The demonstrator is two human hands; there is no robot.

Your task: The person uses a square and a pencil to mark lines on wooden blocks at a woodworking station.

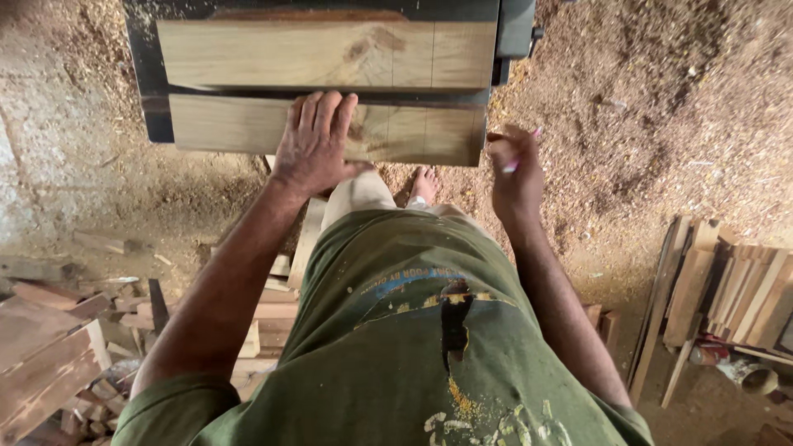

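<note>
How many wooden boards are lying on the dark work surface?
2: the far board lies near the top edge; the near board lies just below it, under the left hand. None seem hidden.

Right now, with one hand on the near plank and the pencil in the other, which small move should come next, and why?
Probably bring the right hand with its pencil down onto the near plank. The left hand already presses that plank flat on the dark table, while the pencil hangs just off its right end, not touching the wood.
</note>
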